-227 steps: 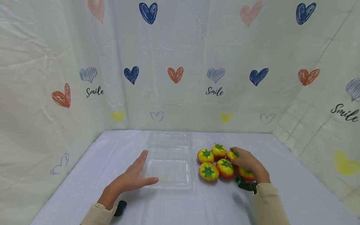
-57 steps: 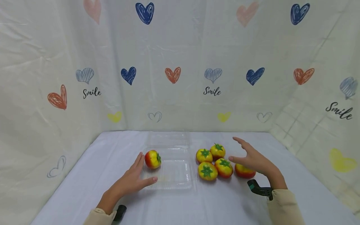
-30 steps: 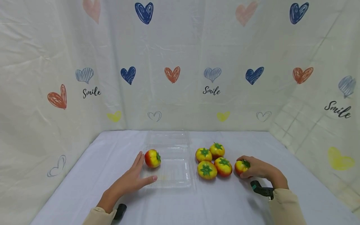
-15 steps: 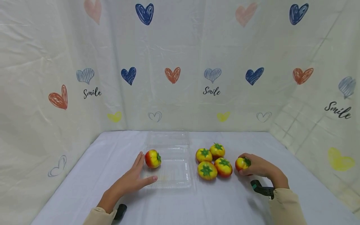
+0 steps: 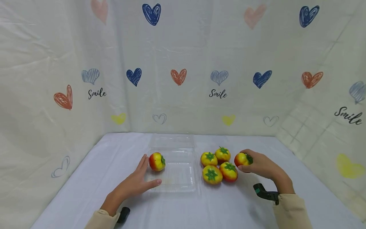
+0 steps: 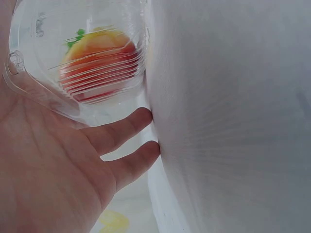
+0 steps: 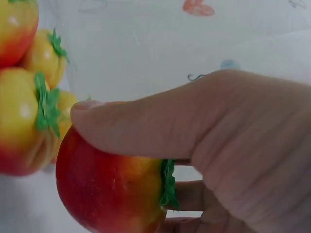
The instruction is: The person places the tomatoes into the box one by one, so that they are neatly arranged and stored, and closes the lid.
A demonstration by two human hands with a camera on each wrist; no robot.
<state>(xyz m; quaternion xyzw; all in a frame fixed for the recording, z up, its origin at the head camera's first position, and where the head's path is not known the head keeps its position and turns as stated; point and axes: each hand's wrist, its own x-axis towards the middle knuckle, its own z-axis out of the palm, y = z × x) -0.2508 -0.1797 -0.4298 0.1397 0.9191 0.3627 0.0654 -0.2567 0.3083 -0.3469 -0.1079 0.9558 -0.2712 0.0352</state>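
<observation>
Head view: a fruit (image 5: 241, 159) has seemingly just been lifted off the desk (image 5: 206, 208), the right hand's grip (image 5: 260, 163) clamped on it, so that only four others (image 5: 212, 175) are left standing there; the box (image 5: 179, 173), one fruit (image 5: 157, 162) inside, is flanked by the left hand (image 5: 133, 181), fingers apart.

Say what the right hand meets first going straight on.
Right hand: likely the rear fruit of the cluster, its held fruit touching first; height is unclear, so it may pass over.
</observation>
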